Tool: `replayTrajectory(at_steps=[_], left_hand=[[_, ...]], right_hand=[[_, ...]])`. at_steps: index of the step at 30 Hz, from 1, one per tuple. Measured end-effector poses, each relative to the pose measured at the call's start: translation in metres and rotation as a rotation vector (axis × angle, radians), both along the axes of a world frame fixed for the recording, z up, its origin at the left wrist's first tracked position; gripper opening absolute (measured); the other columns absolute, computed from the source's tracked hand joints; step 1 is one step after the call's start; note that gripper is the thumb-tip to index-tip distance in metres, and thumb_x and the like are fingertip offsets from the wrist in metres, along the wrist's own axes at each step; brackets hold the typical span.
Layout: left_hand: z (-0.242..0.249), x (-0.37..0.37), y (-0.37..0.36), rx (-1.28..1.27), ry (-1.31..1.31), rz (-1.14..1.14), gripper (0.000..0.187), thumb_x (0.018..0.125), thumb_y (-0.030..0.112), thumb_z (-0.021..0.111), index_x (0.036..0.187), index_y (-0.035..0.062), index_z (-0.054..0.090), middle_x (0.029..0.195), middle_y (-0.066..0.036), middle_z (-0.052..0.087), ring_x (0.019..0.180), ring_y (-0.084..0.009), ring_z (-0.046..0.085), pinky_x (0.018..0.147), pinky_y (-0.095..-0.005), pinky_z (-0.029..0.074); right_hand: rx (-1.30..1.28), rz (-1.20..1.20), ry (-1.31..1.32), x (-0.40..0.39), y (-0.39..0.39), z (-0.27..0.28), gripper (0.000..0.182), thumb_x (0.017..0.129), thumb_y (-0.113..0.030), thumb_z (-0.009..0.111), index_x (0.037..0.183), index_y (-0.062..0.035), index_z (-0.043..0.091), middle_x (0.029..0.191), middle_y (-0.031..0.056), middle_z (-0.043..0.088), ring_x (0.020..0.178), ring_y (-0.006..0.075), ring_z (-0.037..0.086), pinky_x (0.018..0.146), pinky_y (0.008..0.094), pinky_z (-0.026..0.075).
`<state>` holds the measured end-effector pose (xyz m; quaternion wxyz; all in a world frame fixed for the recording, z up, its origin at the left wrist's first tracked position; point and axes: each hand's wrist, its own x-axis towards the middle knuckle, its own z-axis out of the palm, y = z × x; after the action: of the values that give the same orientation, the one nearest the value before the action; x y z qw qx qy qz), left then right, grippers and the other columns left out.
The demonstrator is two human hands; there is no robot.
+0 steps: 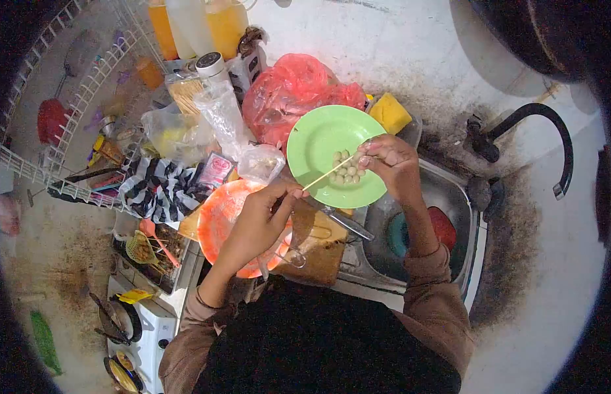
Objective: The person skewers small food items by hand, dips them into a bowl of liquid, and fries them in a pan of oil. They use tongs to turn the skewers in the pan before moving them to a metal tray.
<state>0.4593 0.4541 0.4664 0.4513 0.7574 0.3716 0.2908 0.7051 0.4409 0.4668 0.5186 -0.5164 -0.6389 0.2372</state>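
Observation:
A thin bamboo skewer (328, 173) stretches at a slant between my two hands, over the near part of a light green plate (308, 141). My left hand (262, 220) pinches its lower end, above the orange-and-white bowl (210, 226). At the upper end, the fingertips of my right hand (391, 161) close around the skewer's tip; whether a ball sits between them is hidden. Several small, pale greyish-green balls (348, 172) lie together on the plate, just under the skewer and beside my right fingers.
A knife (348, 224) lies by a wooden board (318, 259). To the right are a sink (377, 253) and black faucet (561, 144). Behind the plate sit a red plastic bag (295, 88) and yellow sponge (390, 113). A stove (154, 331) stands at the lower left.

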Motion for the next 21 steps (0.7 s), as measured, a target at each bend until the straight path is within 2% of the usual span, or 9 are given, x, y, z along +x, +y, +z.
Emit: replayTrajectory(at_steps=[3, 5, 6, 8, 9, 11, 15, 18, 21], left_hand=[[-0.003, -0.001, 0.001, 0.009, -0.01, 0.008, 0.019, 0.087, 0.012, 0.049, 0.095, -0.0021, 0.059, 0.083, -0.012, 0.063, 0.074, -0.0148, 0.059, 0.065, -0.0264, 0.045], [-0.004, -0.001, 0.001, 0.037, -0.039, -0.003, 0.019, 0.087, 0.012, 0.049, 0.095, -0.002, 0.059, 0.083, -0.011, 0.063, 0.072, -0.0136, 0.058, 0.064, -0.0257, 0.044], [-0.004, -0.001, 0.001, 0.066, -0.069, -0.009, 0.019, 0.087, 0.012, 0.048, 0.095, -0.002, 0.059, 0.083, -0.011, 0.063, 0.069, -0.0124, 0.056, 0.063, -0.025, 0.044], [0.0, -0.003, 0.0, 0.045, -0.044, -0.006, 0.019, 0.088, 0.012, 0.048, 0.095, -0.0019, 0.059, 0.083, -0.011, 0.063, 0.068, -0.0119, 0.056, 0.062, -0.0248, 0.044], [0.002, -0.004, 0.0, 0.023, -0.018, -0.006, 0.02, 0.088, 0.013, 0.048, 0.095, -0.0018, 0.059, 0.083, -0.01, 0.063, 0.067, -0.0114, 0.055, 0.061, -0.0246, 0.044], [0.0, -0.004, 0.001, 0.048, -0.029, -0.005, 0.02, 0.088, 0.013, 0.048, 0.095, -0.0018, 0.059, 0.084, -0.01, 0.063, 0.068, -0.0114, 0.056, 0.06, -0.0247, 0.044], [0.002, -0.006, -0.001, 0.025, -0.031, 0.001, 0.02, 0.088, 0.014, 0.048, 0.095, -0.002, 0.059, 0.084, -0.011, 0.063, 0.072, -0.0123, 0.057, 0.062, -0.0254, 0.045], [0.006, -0.007, -0.002, -0.015, -0.007, -0.004, 0.024, 0.089, 0.018, 0.047, 0.094, -0.0023, 0.058, 0.074, -0.004, 0.057, 0.069, -0.0083, 0.049, 0.063, -0.0226, 0.041], [-0.002, -0.004, -0.002, 0.036, -0.076, 0.024, 0.025, 0.089, 0.019, 0.047, 0.094, -0.0028, 0.058, 0.072, -0.003, 0.057, 0.068, -0.0078, 0.048, 0.062, -0.0222, 0.04]], right_hand=[[-0.001, 0.003, 0.163, 0.001, 0.004, -0.01, 0.012, 0.07, -0.005, 0.066, 0.081, -0.0008, 0.063, 0.088, 0.0078, 0.061, 0.083, 0.0162, 0.059, 0.076, 0.0267, 0.048], [-0.073, 0.016, 0.418, -0.003, 0.002, -0.004, 0.017, 0.069, 0.009, 0.062, 0.083, 0.0014, 0.057, 0.089, 0.0114, 0.059, 0.079, 0.017, 0.059, 0.068, 0.0259, 0.052], [-0.074, 0.016, 0.417, -0.001, 0.003, -0.007, 0.017, 0.069, 0.009, 0.062, 0.083, 0.0014, 0.057, 0.089, 0.0114, 0.059, 0.079, 0.017, 0.059, 0.068, 0.0259, 0.052], [0.019, 0.041, 0.175, 0.004, 0.007, -0.012, 0.016, 0.069, 0.009, 0.062, 0.082, 0.002, 0.057, 0.09, 0.0124, 0.06, 0.08, 0.0171, 0.059, 0.071, 0.0266, 0.051], [0.019, 0.042, 0.174, 0.003, 0.006, -0.011, 0.016, 0.069, 0.009, 0.062, 0.082, 0.002, 0.057, 0.09, 0.0124, 0.06, 0.08, 0.0171, 0.059, 0.071, 0.0266, 0.051], [0.035, 0.042, 0.152, 0.0, 0.004, -0.006, 0.011, 0.071, -0.002, 0.065, 0.082, -0.0005, 0.064, 0.089, 0.0105, 0.062, 0.085, 0.0154, 0.059, 0.075, 0.0257, 0.047], [-0.001, 0.09, 0.32, -0.006, 0.002, -0.008, 0.011, 0.072, -0.003, 0.064, 0.083, -0.0013, 0.064, 0.087, 0.0106, 0.063, 0.082, 0.015, 0.06, 0.073, 0.0247, 0.048], [0.013, 0.065, 0.196, -0.006, 0.001, -0.008, 0.01, 0.072, -0.003, 0.064, 0.083, -0.0024, 0.065, 0.084, 0.0098, 0.064, 0.078, 0.0148, 0.061, 0.071, 0.0244, 0.048], [0.073, 0.014, 0.063, -0.013, -0.002, -0.004, 0.009, 0.072, -0.002, 0.064, 0.081, -0.0041, 0.066, 0.082, 0.0087, 0.065, 0.075, 0.0149, 0.062, 0.069, 0.0247, 0.049]])
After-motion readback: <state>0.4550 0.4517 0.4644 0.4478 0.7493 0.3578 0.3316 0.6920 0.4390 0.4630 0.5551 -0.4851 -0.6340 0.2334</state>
